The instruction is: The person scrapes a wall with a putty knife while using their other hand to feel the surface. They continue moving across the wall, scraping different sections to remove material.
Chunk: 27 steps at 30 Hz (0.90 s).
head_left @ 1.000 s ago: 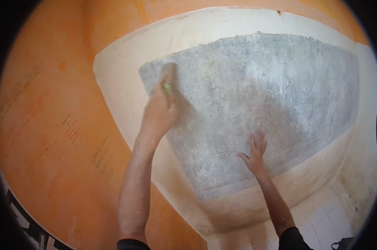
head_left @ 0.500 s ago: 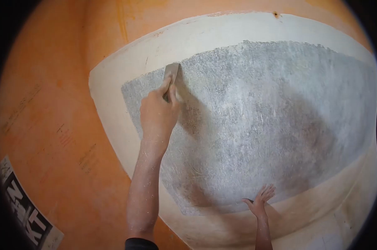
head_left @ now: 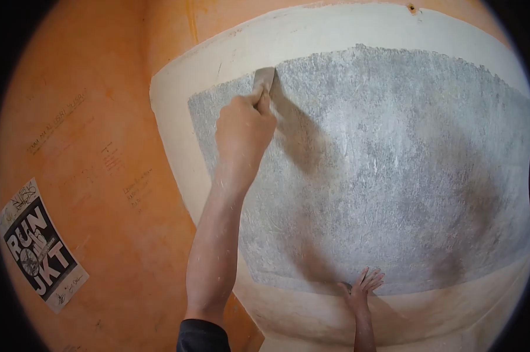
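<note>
My left hand (head_left: 244, 129) is closed around a putty knife (head_left: 265, 77), its wide flat blade pointing upward. The blade's tip meets the upper left border of a rough grey patch (head_left: 359, 164) on the wall. My fingers hide the handle. Lower down on the right, my right hand (head_left: 363, 288) holds nothing, its fingers spread at the patch's bottom border. White specks dot both forearms.
A smooth cream band (head_left: 177, 126) frames the grey patch. Orange wall (head_left: 118, 246) with faint handwriting extends to the left, bearing a black-and-white "RUN JKT" poster (head_left: 42, 246). A small hole (head_left: 412, 9) shows at the top. Shadows fall across the patch.
The view has shifted, bringing more of the poster in at left. The putty knife stays near the patch's upper left border. My right hand sits slightly lower against the patch.
</note>
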Each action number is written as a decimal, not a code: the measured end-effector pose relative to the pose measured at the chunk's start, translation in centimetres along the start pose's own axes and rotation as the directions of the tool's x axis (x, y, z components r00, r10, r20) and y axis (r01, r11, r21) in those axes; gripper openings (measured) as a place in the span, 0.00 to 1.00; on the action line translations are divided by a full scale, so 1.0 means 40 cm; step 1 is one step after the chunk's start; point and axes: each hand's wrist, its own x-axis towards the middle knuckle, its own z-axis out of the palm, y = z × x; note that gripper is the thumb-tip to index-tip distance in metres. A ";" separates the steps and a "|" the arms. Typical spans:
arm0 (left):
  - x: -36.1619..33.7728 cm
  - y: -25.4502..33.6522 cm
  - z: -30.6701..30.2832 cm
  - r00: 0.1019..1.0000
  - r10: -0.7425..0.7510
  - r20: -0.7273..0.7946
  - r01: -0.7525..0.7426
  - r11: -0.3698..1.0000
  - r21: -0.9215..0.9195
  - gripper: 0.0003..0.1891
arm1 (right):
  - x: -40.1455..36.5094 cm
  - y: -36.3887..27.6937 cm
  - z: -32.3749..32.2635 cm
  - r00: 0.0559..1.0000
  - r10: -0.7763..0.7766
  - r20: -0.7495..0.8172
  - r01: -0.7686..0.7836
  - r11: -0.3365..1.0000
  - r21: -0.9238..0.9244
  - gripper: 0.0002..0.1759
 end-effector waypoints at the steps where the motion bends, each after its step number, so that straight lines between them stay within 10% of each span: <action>1: 0.009 0.003 0.002 0.999 0.002 -0.033 -0.002 1.000 -0.007 0.15 | -0.001 -0.003 -0.008 1.000 -0.003 0.012 0.003 1.000 0.001 0.66; 16: -0.001 0.058 0.027 0.993 0.043 -0.114 -0.046 0.999 -0.023 0.15 | 0.005 -0.028 -0.139 0.937 0.073 0.340 -0.103 0.992 0.070 0.59; 24: 0.010 0.083 -0.003 0.996 -0.036 0.081 0.027 0.994 0.106 0.15 | 0.017 -0.044 -0.203 0.897 0.088 0.433 -0.113 0.993 0.032 0.56; 27: 0.015 0.042 0.004 0.994 0.043 -0.096 -0.038 0.998 0.051 0.15 | 0.018 -0.051 -0.213 0.892 0.100 0.440 -0.118 0.993 0.013 0.56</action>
